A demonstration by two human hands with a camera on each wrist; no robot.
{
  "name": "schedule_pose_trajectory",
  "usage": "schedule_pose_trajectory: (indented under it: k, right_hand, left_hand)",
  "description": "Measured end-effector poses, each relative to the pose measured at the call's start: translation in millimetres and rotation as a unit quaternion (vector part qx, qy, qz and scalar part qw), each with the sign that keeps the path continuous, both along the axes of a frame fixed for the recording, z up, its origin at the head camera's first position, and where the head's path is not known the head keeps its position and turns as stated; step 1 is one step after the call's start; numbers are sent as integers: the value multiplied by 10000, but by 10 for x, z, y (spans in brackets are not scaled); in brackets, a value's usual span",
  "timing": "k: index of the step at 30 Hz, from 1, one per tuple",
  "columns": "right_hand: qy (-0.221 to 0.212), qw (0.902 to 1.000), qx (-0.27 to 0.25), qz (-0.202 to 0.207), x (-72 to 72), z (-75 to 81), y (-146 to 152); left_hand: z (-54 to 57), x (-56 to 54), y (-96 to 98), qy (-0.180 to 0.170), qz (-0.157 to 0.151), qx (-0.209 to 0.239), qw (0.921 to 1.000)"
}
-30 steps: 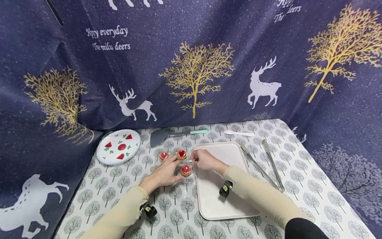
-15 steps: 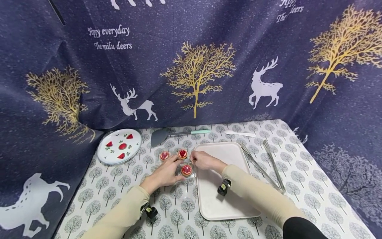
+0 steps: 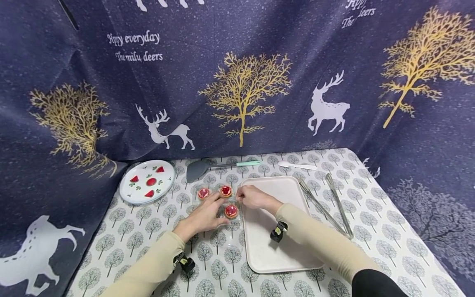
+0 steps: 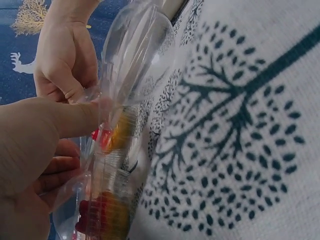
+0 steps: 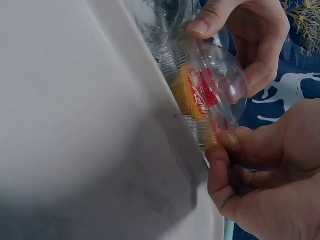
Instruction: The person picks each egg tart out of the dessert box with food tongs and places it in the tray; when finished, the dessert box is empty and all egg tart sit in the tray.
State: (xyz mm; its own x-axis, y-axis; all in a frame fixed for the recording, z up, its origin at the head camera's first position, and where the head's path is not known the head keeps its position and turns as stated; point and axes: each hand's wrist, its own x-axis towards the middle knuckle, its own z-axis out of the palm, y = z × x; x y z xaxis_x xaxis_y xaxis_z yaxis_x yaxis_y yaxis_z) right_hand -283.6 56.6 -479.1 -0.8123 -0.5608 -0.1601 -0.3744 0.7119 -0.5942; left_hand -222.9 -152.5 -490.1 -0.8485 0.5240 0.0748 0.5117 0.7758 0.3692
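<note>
A clear plastic pastry box (image 5: 234,82) with domed compartments holds small red-topped tarts. One tart (image 3: 231,211) sits nearest, between my hands; another tart (image 3: 225,191) and a third tart (image 3: 203,193) lie behind. My left hand (image 3: 203,215) spans the box from the left and grips it, thumb (image 4: 82,117) at its edge and fingers on the other side. From the right, my right hand (image 3: 255,198) pinches the box's edge between thumb and curled forefinger, beside the tray's rim. An empty clear dome (image 4: 135,45) extends from the box in the left wrist view.
A cream tray (image 3: 278,247) stands right of the box. Behind lie a grey spatula (image 3: 198,170) with a mint handle and a white spoon-like utensil (image 3: 297,165). Metal tongs (image 3: 338,202) lie right of the tray. A watermelon-patterned plate (image 3: 142,198) sits back left.
The right fingertips have curled in slightly at the box's edge. Both hands otherwise stay nearly in place, and the tarts have hardly moved.
</note>
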Motion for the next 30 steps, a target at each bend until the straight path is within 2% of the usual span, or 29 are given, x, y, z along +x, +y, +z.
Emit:
schedule_pose_trajectory:
  k: [5, 12, 20, 24, 30]
  right_hand:
    - [196, 9997, 51, 157, -1, 7, 31]
    - [310, 9995, -14, 101, 22, 31, 57]
    - [-160, 9984, -530, -102, 48, 77, 63]
    - [-339, 9959, -838, -95, 45, 112, 84]
    - [-648, 9898, -1262, -99, 75, 168, 114]
  left_hand:
    - [7, 8, 0, -172, 72, 91, 9998]
    - [35, 29, 13, -308, 220, 268, 9989]
    - [107, 32, 35, -350, 307, 677, 9966]
    - [145, 41, 41, -180, 298, 799, 9962]
    - [172, 56, 39, 241, 81, 710, 9972]
